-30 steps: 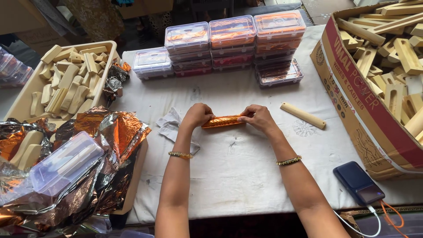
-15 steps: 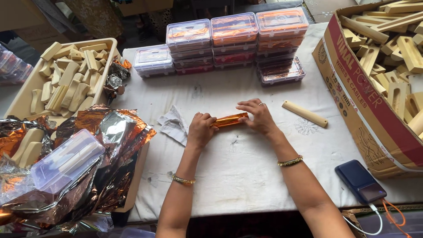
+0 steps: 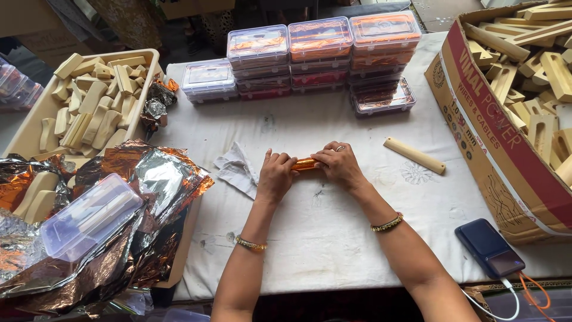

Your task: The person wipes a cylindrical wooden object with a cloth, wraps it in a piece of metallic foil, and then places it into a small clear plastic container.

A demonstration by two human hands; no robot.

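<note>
My left hand and my right hand both grip a stick wrapped in orange foil that lies on the white tablecloth. The hands sit close together, so only a short middle part of the wrapped stick shows between them. A bare wooden stick lies to the right of my right hand. A crumpled white cloth lies just left of my left hand.
Stacks of clear plastic boxes with foil-wrapped pieces stand at the back. A beige tray of wooden pieces and loose foil sheets with a clear box are at left. A cardboard box of wooden pieces is at right, a dark power bank near it.
My hands have moved toward each other along the wrapped stick, covering most of it. One second ago they held its two ends farther apart.
</note>
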